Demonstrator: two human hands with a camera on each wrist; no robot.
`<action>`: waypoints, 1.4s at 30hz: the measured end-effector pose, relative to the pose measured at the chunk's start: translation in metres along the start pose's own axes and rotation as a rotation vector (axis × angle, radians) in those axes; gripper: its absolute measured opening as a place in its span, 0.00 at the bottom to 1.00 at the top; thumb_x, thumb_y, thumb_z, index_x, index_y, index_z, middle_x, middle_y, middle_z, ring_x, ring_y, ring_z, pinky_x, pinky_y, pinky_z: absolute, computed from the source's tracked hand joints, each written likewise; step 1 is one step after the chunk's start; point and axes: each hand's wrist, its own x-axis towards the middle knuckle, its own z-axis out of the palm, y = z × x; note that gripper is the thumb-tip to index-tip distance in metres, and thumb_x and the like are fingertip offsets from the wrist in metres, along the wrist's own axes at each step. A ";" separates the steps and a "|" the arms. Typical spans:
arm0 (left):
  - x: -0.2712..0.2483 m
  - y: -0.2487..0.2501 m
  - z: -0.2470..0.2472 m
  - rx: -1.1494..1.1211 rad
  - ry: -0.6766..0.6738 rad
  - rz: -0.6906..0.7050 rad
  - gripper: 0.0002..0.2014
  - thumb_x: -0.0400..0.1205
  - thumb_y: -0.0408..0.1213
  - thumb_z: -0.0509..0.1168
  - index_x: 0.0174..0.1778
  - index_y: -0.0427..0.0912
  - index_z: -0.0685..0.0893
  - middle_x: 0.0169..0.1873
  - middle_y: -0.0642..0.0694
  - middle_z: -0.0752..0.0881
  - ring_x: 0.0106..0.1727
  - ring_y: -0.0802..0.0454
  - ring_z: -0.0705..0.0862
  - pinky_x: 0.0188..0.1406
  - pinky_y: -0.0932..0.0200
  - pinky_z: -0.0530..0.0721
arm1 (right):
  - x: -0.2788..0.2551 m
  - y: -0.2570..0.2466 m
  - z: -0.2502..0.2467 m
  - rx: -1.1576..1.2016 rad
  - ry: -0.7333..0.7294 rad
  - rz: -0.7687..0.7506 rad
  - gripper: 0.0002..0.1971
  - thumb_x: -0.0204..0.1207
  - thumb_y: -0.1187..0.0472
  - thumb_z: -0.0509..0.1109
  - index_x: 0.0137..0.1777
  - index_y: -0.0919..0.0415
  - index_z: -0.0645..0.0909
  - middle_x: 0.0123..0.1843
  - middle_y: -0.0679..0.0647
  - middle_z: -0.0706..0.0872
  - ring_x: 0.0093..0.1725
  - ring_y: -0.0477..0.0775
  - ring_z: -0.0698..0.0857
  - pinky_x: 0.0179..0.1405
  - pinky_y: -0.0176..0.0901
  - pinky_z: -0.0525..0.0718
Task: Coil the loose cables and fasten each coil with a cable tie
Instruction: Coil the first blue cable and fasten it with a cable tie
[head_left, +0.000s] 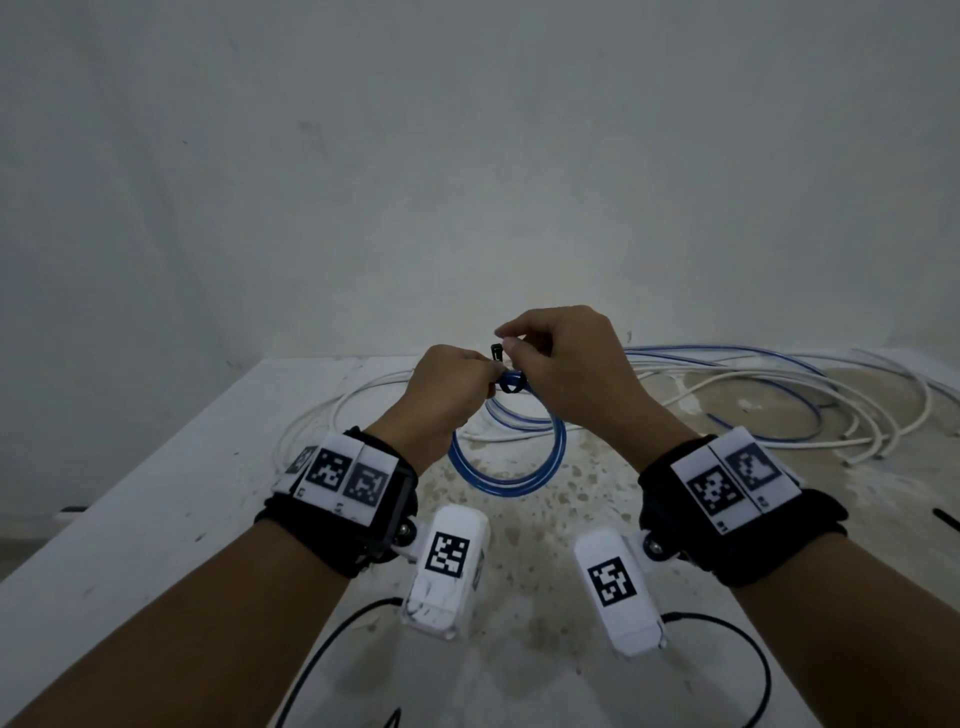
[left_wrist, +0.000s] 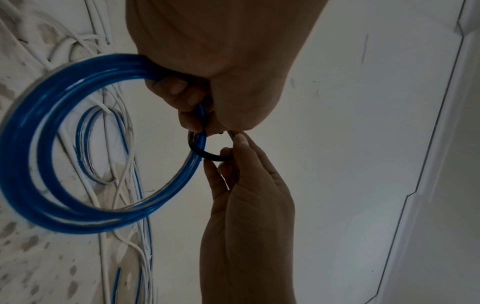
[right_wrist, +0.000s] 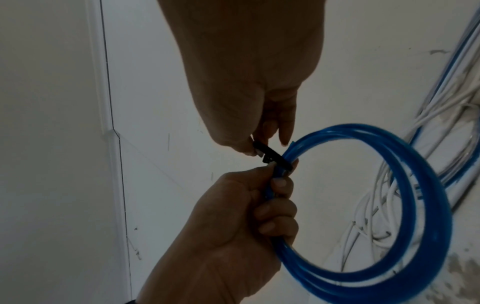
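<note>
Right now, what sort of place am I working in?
Probably a bare workroom or test bench, not a home: a stained white table against a plain scuffed wall, strewn with loose white cables behind the blue coil being tied.

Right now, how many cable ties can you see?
1: a black cable tie looped around the blue cable coil, pinched by the right hand. A dark strip at the table's right edge is unclear.
</note>
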 end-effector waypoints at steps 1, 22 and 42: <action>0.000 0.000 0.000 -0.002 0.005 -0.007 0.10 0.81 0.33 0.66 0.36 0.32 0.86 0.27 0.42 0.78 0.22 0.52 0.66 0.23 0.59 0.62 | 0.000 0.000 -0.001 -0.002 0.006 -0.004 0.09 0.80 0.62 0.70 0.55 0.59 0.89 0.34 0.44 0.87 0.31 0.39 0.83 0.36 0.26 0.75; 0.003 -0.009 0.006 0.064 -0.009 -0.025 0.07 0.80 0.31 0.66 0.37 0.34 0.82 0.28 0.43 0.77 0.21 0.56 0.68 0.19 0.63 0.65 | -0.004 0.006 0.000 -0.070 -0.066 0.035 0.04 0.74 0.62 0.76 0.45 0.60 0.91 0.40 0.53 0.92 0.38 0.49 0.87 0.42 0.39 0.85; 0.006 -0.015 0.009 0.510 0.065 0.248 0.13 0.81 0.40 0.64 0.40 0.37 0.91 0.32 0.39 0.88 0.28 0.48 0.78 0.32 0.56 0.77 | 0.000 0.003 -0.002 -0.154 -0.076 0.145 0.01 0.73 0.63 0.74 0.42 0.58 0.88 0.34 0.48 0.85 0.42 0.53 0.87 0.51 0.46 0.85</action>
